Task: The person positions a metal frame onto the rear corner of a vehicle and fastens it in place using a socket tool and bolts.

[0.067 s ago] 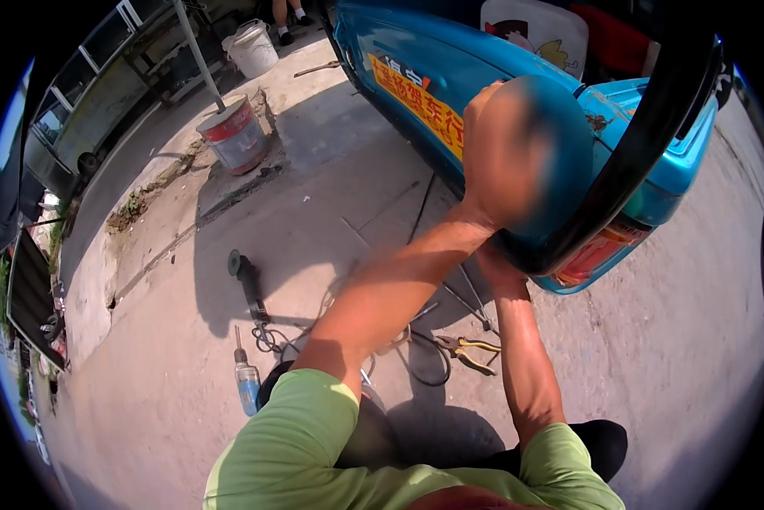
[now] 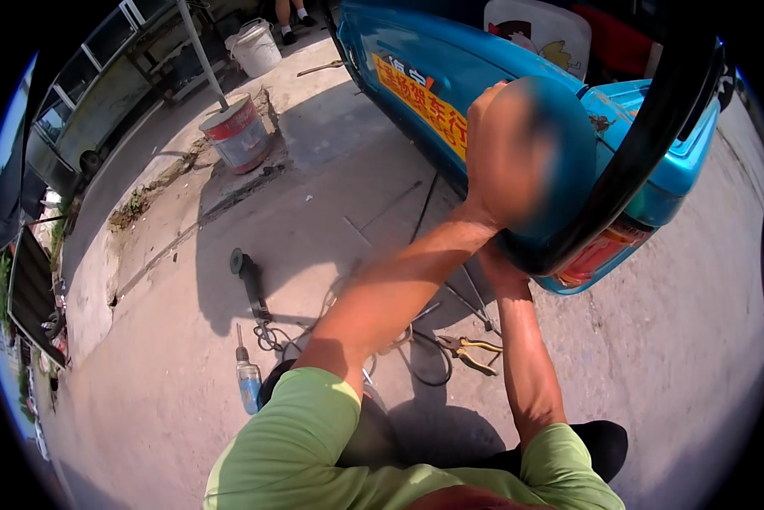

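Note:
My left hand (image 2: 499,166) is up against the blue vehicle body (image 2: 450,59), beside its yellow sticker (image 2: 420,102). A blur covers much of that hand and the panel by it, so I cannot make out its grip. Lower down, my right hand (image 2: 502,265) reaches under the vehicle's lower edge, beside the black curved bar (image 2: 628,183). Its fingers are hidden behind the body. A red tail light (image 2: 603,255) sits to the right of the hands. On the ground near my right forearm lie pliers with yellow-and-black handles (image 2: 475,353).
Left of me lie an angle grinder (image 2: 250,285) and a blue power drill (image 2: 247,382), with cables and thin rods around them. Farther off stand a red-and-white bucket (image 2: 237,136) holding a pole and a white bucket (image 2: 254,49). A person's legs (image 2: 290,17) show at the top.

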Tool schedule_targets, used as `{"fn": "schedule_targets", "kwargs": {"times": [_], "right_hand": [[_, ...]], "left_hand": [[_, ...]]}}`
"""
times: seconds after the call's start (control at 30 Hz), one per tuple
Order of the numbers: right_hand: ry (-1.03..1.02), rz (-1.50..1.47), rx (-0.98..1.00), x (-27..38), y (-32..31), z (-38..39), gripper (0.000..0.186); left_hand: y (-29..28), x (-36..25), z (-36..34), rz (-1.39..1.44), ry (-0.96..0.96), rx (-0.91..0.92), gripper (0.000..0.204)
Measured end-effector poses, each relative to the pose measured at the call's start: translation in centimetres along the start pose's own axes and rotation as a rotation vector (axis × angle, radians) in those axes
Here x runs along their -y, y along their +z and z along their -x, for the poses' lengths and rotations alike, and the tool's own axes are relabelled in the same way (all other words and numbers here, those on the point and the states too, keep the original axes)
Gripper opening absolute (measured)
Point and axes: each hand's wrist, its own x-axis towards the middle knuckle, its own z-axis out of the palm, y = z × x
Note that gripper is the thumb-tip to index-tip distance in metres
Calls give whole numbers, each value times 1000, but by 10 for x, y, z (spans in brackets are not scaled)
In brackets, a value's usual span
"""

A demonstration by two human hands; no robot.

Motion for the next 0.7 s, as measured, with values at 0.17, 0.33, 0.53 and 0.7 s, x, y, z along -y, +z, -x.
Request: {"fn": "schedule_targets", "kwargs": {"times": [0.17, 0.33, 0.53, 0.7], "right_hand": [[16, 349, -64, 4, -1, 0, 69], [13, 313, -159, 1, 8, 2, 68], [-5, 46, -14, -8, 13, 5, 64], [189, -132, 613, 24, -62, -21, 62]], "left_hand": [[0, -6, -5, 20, -17, 29, 47], [-1, -5, -4, 30, 18, -19, 47], [-7, -2, 3, 30, -38, 7, 48], [-21, -6, -36, 327, -224, -60, 56]]}}
